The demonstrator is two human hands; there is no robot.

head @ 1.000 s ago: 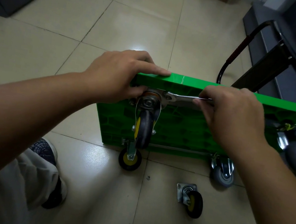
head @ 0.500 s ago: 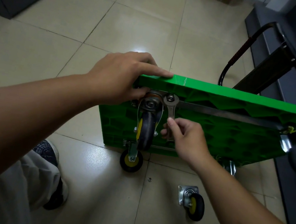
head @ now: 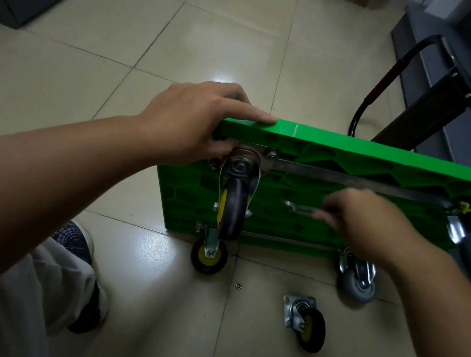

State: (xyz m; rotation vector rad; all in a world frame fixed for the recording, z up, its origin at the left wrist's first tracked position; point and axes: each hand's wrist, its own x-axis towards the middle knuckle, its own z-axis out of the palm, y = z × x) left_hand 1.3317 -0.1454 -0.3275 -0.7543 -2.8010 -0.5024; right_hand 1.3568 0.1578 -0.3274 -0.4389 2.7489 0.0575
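1. Wrench [head: 294, 207] sat in your right hand [head: 365, 226], right of centre in the frame. The fingers gripped its shaft, though motion blur hid the finer detail.
2. Half a second earlier its open end was on the bolt [head: 272, 154] with the shaft swung downward. By this moment the wrench had come off and hung well clear of the bolt, in front of the cart's ribbed underside.
3. Your left hand [head: 186, 127], at the centre of the frame, clamped the top edge of the green cart [head: 385, 157] at its corner. The fingers lay flat on top and the thumb was tucked under. It had not shifted over the last second.
4. Just below that hand, the black-and-yellow caster [head: 232, 208] hung from its mounting plate [head: 258, 160], the wheel edge-on to you.
5. Lifting off probably meant one stroke was finished and you were resetting for a fresh bite. Whether the bolt was tight or loose could not be told.
6. Lower in the frame, a loose caster [head: 305, 322] lay on the floor tiles. A small metal ring [head: 238, 286] lay near it, and both were apart from the cart.
7. Farthest off, at the upper right, the cart's black handle [head: 376, 89] curved away over the tiles.
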